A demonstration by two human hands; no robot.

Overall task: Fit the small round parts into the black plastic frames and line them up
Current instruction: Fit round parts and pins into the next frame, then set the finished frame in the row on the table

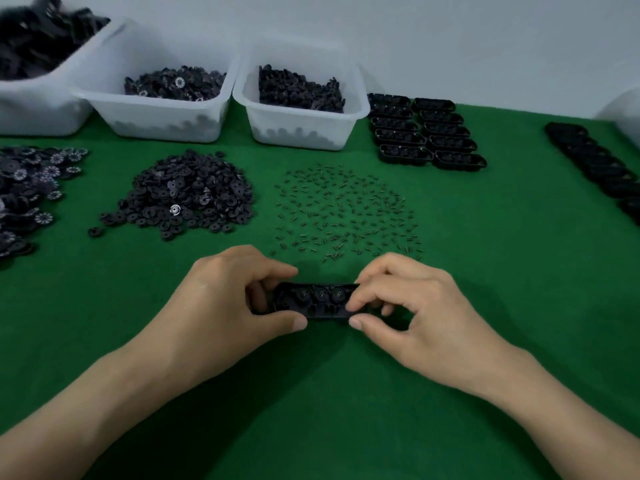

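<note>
Both hands, my left hand (221,299) and right hand (412,306), pinch the ends of one black frame (315,301) over the green table (485,254).

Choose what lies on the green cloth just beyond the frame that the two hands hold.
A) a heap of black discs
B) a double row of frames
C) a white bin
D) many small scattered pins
D: the pins are spread just beyond the frame that the left hand and right hand hold; the disc heap lies further left.
</note>
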